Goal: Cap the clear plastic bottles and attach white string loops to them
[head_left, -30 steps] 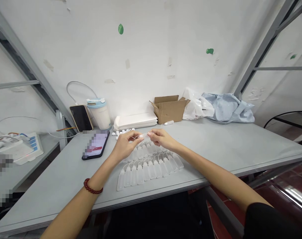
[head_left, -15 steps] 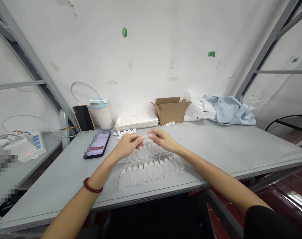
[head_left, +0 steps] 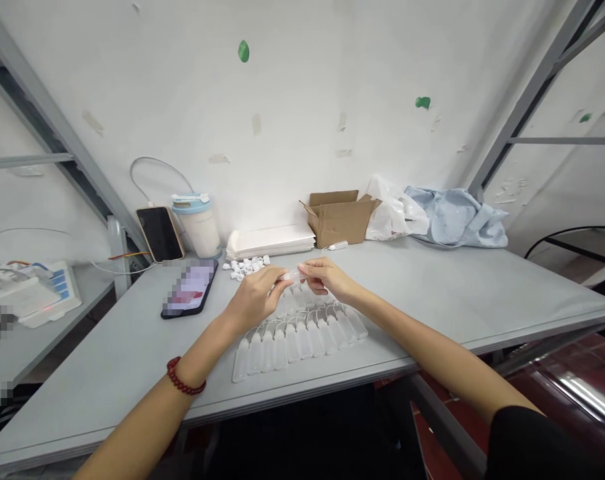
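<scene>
Small white cap-like plastic pieces [head_left: 245, 267] heaped on grey desk [head_left: 432, 300], just beyond left hand [head_left: 255, 295], which pinches one end of small translucent plastic bottle [head_left: 294, 274]. Bottle held above rows of similar translucent bottles [head_left: 291, 343]; likely light, soft-walled, somewhat slippery; neck probably firmest grip. Right hand [head_left: 328, 277] pinches other end.

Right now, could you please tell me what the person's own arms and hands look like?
The left hand and right hand are bare, with no gloves. A dark red bracelet, apparently beaded, circles the left forearm, which shows no sleeve. The right forearm is uncovered up to a plain black sleeve.
</scene>
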Demonstrator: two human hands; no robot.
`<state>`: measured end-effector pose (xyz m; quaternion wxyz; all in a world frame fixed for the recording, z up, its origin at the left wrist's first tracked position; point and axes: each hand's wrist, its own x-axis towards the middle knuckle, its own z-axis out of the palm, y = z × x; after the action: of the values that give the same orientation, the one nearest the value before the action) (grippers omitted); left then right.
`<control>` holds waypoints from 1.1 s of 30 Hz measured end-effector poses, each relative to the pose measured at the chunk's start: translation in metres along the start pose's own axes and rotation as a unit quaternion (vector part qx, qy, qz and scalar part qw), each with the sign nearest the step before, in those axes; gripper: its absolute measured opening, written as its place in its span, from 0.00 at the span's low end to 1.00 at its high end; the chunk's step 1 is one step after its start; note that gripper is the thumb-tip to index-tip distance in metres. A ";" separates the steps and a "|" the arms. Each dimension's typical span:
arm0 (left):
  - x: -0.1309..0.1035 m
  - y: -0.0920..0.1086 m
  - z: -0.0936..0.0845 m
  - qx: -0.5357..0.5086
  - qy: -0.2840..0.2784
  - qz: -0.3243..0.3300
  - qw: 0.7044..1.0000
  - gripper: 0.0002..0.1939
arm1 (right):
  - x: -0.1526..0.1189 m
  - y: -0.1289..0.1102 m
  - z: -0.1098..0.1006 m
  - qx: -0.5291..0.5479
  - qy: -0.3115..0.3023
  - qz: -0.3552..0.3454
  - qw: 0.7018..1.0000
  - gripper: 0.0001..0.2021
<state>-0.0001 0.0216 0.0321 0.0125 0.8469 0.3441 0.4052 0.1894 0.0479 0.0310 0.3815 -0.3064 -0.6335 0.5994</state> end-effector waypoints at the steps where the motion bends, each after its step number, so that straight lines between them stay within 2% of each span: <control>1: 0.000 0.000 0.001 -0.001 0.004 0.003 1.000 0.08 | 0.000 0.000 0.000 0.000 0.002 0.008 1.000 0.19; 4: 0.002 0.003 0.000 -0.048 -0.013 -0.051 0.997 0.09 | 0.000 -0.001 0.003 -0.017 0.013 0.005 1.000 0.20; 8: 0.007 0.006 -0.007 -0.155 -0.084 -0.163 0.971 0.13 | -0.001 -0.001 0.006 -0.034 0.020 -0.028 0.999 0.21; 12: 0.008 0.009 -0.009 -0.158 -0.132 -0.185 0.961 0.18 | -0.003 -0.002 0.007 -0.087 0.040 -0.074 0.993 0.19; 15: 0.006 0.010 -0.004 -0.096 -0.105 -0.153 0.978 0.18 | -0.003 -0.003 0.007 -0.073 0.047 -0.075 0.993 0.19; 19: 0.000 0.006 0.005 0.046 -0.030 -0.012 0.998 0.15 | -0.002 -0.002 0.006 -0.001 0.035 -0.050 0.998 0.20; 22: -0.004 0.002 0.008 0.157 0.007 0.090 0.984 0.15 | -0.001 -0.002 0.006 0.041 0.030 -0.020 0.999 0.20; 26: -0.004 0.004 0.008 0.267 0.012 0.161 0.950 0.15 | -0.002 -0.003 0.007 0.086 0.026 0.031 0.995 0.20; 28: -0.002 0.004 0.008 0.281 0.001 0.167 0.945 0.15 | -0.001 -0.004 0.006 0.094 0.015 0.047 0.994 0.20; 30: 0.000 0.001 0.007 0.244 -0.007 0.140 0.960 0.13 | 0.002 -0.004 0.002 0.087 0.009 0.042 0.995 0.20; 33: 0.004 -0.013 -0.003 0.149 -0.001 0.060 0.987 0.09 | 0.010 -0.001 -0.015 0.057 0.064 0.006 0.996 0.19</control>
<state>-0.0080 0.0335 0.0331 -0.1375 0.8587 0.3494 0.3489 0.1973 0.0639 0.0327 0.4345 -0.3257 -0.5709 0.6158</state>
